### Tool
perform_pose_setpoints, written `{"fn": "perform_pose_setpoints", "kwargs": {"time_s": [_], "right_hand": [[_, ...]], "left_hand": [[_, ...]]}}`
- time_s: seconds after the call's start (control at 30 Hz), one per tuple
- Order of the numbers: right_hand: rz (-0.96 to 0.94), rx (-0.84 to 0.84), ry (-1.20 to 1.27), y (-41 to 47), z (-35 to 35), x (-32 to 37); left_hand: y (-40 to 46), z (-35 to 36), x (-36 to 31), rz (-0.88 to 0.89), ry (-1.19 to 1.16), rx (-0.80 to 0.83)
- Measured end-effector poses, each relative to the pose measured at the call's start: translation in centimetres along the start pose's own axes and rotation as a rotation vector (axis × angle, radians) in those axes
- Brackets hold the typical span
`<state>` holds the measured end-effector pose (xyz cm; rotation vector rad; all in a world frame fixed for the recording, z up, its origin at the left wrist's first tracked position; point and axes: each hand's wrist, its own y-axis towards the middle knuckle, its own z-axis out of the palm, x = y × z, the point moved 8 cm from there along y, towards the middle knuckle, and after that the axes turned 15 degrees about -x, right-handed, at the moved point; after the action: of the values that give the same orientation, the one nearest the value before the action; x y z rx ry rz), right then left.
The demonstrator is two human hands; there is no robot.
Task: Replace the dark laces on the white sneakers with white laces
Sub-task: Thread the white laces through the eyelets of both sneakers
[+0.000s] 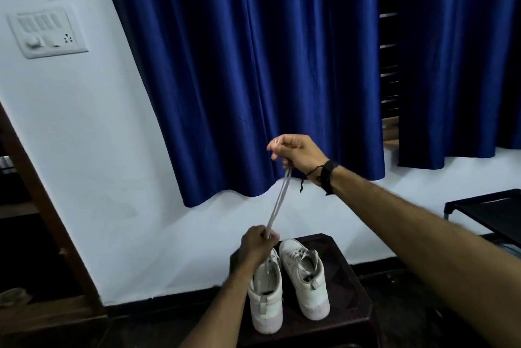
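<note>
Two white sneakers stand side by side on a dark stool, heels toward me. The right sneaker carries white laces. My left hand hovers over the front of the left sneaker and pinches a doubled white lace low down. My right hand is raised high in front of the curtain and grips the upper ends of that lace, pulling both strands taut between the hands. The left shoe's eyelets are hidden behind my left hand. No dark lace is in view.
A blue curtain hangs behind, over a white wall with a switch panel. A dark wooden frame stands at the left. A black table sits at the right edge.
</note>
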<state>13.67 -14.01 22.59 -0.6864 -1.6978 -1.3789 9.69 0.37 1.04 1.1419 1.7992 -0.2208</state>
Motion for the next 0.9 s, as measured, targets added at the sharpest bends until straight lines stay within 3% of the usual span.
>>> {"fn": "perform_pose_setpoints", "kwargs": {"time_s": [0.1,0.2,0.33,0.47,0.67,0.9], "right_hand": [[-0.22,0.191,-0.574,0.0,1.1,0.0],[-0.273,0.461,-1.005,-1.5,2.4,-1.8],[-0.29,0.689,-1.378,-3.4,2.3,-4.1],[-0.184,0.739,-1.435,-3.2,0.7,-5.9],[-0.262,0.745,-1.533,-2.6,-1.0,-5.3],[-0.166,0.506,-1.102,0.4,-1.6,-0.7]], "left_hand": [[-2.1,1.2,2.9,-0.007,0.078,-0.085],[-3.0,3.1,5.5,0.019,0.147,-0.167],[-3.7,3.7,6.2,0.061,0.244,-0.281],[-3.9,3.6,6.1,0.071,0.193,-0.308],[-3.9,3.3,6.1,0.116,0.232,-0.371],[-3.8,3.4,5.8,0.133,0.269,-0.389]]}}
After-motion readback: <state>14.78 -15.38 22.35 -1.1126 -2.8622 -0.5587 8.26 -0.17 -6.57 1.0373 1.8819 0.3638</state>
